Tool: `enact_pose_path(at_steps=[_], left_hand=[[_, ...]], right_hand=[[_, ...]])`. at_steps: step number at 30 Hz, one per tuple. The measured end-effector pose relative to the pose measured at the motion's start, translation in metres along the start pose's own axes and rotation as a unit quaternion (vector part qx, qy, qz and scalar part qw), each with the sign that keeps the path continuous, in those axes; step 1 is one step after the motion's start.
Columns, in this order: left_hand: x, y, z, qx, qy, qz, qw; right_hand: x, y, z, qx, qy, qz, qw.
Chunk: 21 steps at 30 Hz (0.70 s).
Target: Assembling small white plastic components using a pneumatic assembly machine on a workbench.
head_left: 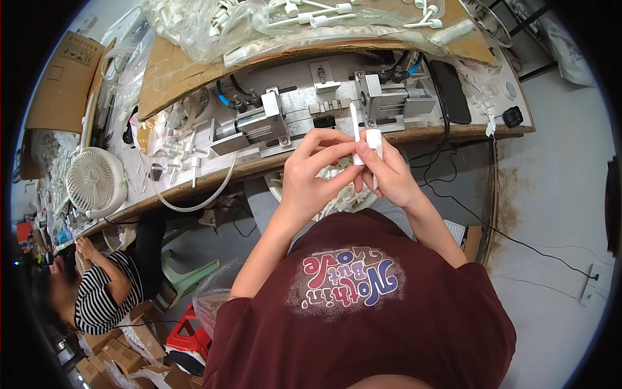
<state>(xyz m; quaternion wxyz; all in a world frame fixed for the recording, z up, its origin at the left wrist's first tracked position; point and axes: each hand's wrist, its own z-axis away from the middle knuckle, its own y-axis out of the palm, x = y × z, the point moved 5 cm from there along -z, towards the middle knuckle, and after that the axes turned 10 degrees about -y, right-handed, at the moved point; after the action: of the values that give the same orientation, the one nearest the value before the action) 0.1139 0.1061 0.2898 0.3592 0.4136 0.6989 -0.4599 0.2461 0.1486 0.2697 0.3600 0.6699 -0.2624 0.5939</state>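
Note:
In front of my chest, at the near edge of the workbench (194,174), both hands meet around small white plastic parts. My left hand (310,170) is closed, its fingertips pinching a slim white plastic stick (354,120) near its wider lower end. Closed as well, my right hand (392,175) grips a thicker white plastic piece (374,137) with a squarish top, held upright beside the stick. The right thumb rests close to the stick's lower end. Whether the two parts touch or join is hidden by my fingers. Below the hands, a tub of white plastic parts (337,194) is partly covered.
Behind my hands stands a metal fixture (330,106) with a left clamp block (262,120) and a right one (389,100). A cardboard sheet (175,78) bears bagged white parts. A phone (450,92) lies right, a fan (97,181) left. Another person (107,288) sits at lower left.

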Motion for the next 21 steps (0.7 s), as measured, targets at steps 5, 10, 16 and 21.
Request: enact_pose_path(at_steps=[5,10,16,21], left_hand=[[0.001,-0.011,0.007,0.015,-0.028,0.075,0.997],[-0.009,-0.017,0.016,0.055,0.001,0.042,0.998],[-0.015,-0.019,0.021,0.073,0.009,0.047,0.996],[-0.024,-0.018,0.023,0.063,0.062,-0.025,0.996]], right_hand=[[-0.014,-0.017,-0.005,-0.051,-0.016,-0.067,0.996],[0.002,-0.015,-0.009,-0.084,0.003,-0.157,0.984],[0.008,-0.010,-0.012,-0.042,-0.001,-0.174,0.984],[0.005,-0.013,-0.012,-0.036,0.000,-0.167,0.985]])
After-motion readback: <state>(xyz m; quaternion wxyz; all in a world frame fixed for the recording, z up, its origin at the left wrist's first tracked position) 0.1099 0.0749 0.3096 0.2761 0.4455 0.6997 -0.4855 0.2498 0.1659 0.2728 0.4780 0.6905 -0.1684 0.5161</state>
